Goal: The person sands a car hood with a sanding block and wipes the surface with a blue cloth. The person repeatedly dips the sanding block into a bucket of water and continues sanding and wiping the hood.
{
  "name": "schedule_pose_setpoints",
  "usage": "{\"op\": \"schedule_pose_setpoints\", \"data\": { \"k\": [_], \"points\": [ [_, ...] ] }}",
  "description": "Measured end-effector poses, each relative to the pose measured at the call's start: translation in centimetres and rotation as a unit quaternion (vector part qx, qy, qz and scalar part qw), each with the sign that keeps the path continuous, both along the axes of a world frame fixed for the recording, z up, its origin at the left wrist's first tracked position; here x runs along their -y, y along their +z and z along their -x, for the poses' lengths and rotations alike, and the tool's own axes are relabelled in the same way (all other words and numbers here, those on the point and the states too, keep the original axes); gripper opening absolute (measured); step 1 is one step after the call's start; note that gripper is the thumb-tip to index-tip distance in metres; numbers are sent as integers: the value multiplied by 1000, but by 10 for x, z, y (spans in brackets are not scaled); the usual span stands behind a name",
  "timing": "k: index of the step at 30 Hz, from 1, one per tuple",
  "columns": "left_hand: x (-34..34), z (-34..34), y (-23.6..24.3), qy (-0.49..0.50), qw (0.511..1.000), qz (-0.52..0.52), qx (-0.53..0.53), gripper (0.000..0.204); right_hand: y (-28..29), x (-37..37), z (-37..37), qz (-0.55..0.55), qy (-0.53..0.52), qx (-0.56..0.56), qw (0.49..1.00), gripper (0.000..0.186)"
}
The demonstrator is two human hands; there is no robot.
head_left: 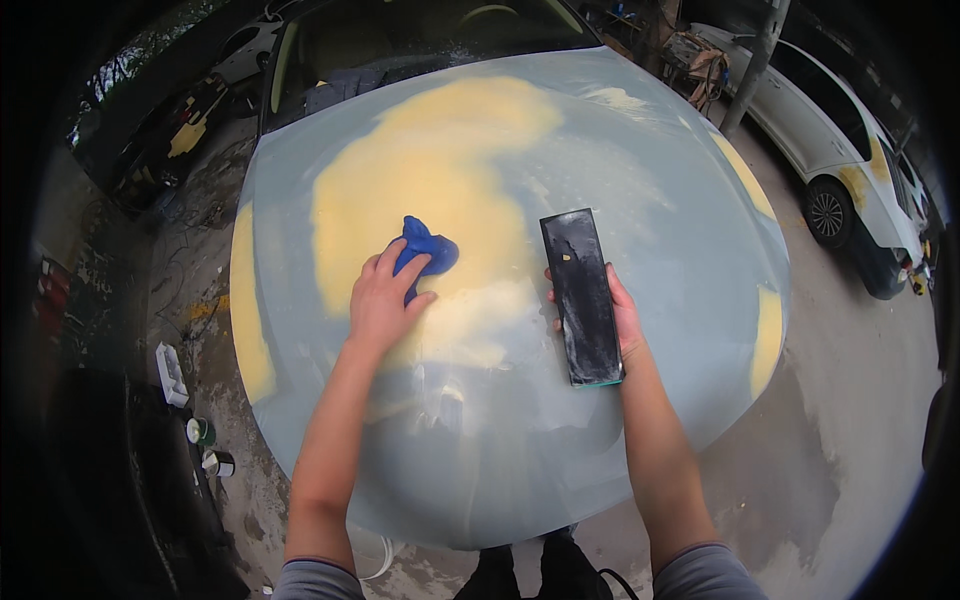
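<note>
A grey car hood (640, 250) with pale yellow patches fills the middle of the head view. My left hand (384, 300) rests left of centre over the large yellow area, its fingers curled onto a crumpled blue cloth (430, 248). My right hand (624, 310) grips a long black sanding block (580, 295) from its right side, fingers wrapped round behind it. The block's dark face is turned up, streaked with pale dust, and has a thin teal edge at its bottom. Whether the block touches the hood is unclear.
A windscreen (420, 30) lies beyond the hood. A white car (835, 160) and a pole (755, 70) are at the right. A dark car with yellow patches (170, 140) is at the upper left. A white container (172, 375) and cans (200, 431) sit at the lower left.
</note>
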State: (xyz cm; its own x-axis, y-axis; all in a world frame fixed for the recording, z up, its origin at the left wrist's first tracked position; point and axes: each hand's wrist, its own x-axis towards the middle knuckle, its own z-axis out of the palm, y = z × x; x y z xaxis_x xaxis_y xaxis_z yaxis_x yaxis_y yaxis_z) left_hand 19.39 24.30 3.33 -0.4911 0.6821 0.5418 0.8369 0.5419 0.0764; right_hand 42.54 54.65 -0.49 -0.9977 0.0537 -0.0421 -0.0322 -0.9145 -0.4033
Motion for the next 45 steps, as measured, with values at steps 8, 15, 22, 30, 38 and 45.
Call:
{"op": "schedule_pose_setpoints", "data": {
  "k": [8,15,22,30,38,45],
  "points": [
    [-4,138,-20,412,906,-52,82,33,-5,2,4,54,49,-32,997,78],
    [-198,94,-18,197,974,-98,51,21,-7,15,4,20,28,-25,999,78],
    [-188,-59,-13,27,985,-119,119,16,2,4,-3,-20,-59,-33,997,73],
    [112,-11,-34,432,887,-108,120,24,2,9,2,-3,-44,-67,997,72],
    [-44,-135,-32,234,964,-98,80,31,5,10,-5,11,-29,-104,994,71],
    [-133,-286,-38,23,990,-42,130,41,41,-1,-104,2,-47,-113,993,69]
  ]
}}
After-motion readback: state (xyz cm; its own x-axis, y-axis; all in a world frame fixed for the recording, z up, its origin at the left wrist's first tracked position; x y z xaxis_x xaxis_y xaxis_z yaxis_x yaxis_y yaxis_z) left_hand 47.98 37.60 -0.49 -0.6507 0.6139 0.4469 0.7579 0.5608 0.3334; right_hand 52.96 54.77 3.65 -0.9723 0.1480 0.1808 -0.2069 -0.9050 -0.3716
